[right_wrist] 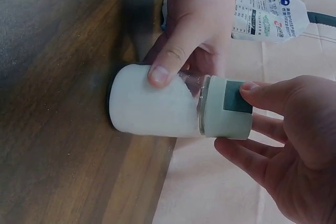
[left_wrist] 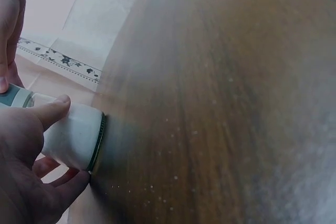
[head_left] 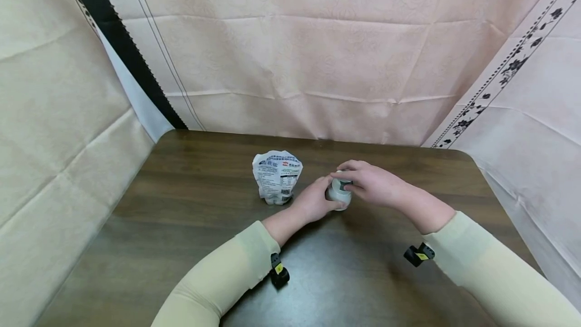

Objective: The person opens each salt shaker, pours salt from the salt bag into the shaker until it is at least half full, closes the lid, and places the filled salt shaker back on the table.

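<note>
A clear jar (right_wrist: 157, 100) of white grains stands on the wooden table, filled most of the way up. On its neck sits a pale green cap (right_wrist: 228, 108) with a dark green panel. My left hand (head_left: 314, 200) grips the jar's body low down, thumb along one side and fingers round the other. With thumb and fingertips my right hand (head_left: 374, 183) holds the cap from above, the thumb resting on the dark panel. To the left of the jar, a white printed bag (head_left: 277, 175) stands upright, apart from both hands in the head view.
The brown table (head_left: 190, 246) has its far edge close behind the bag and jar. Small white specks lie on the wood in the left wrist view. A pale cloth (head_left: 317, 64) hangs behind the table, with more cloth at both sides.
</note>
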Available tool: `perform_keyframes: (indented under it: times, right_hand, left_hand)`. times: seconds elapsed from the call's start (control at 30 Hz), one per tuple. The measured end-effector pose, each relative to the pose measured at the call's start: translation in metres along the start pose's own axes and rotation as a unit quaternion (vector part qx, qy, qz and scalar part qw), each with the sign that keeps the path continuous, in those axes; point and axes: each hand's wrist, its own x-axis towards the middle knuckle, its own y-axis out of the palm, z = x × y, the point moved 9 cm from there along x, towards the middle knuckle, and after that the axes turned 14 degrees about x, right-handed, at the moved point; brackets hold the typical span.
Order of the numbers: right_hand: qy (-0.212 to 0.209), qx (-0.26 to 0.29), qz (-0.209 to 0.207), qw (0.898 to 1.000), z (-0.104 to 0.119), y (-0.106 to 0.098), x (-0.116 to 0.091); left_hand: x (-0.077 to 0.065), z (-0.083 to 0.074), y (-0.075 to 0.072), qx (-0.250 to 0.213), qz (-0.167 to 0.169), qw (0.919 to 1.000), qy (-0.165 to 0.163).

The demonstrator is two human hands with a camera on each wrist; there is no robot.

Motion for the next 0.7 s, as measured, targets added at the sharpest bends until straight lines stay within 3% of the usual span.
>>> perform_keyframes:
  times: [0.53, 0.7]
  right_hand:
    - [-0.004, -0.008, -0.058, 0.998, 0.005, 0.0005, 0.0019]
    - [0.006, -0.008, -0.055, 0.998, 0.0062, 0.0002, 0.0017]
  left_hand:
    - [-0.0015, -0.0009, -0.0019, -0.002, -0.008, 1.0, 0.005]
    - [-0.0011, -0.0017, -0.001, -0.008, -0.004, 0.9999, 0.01]
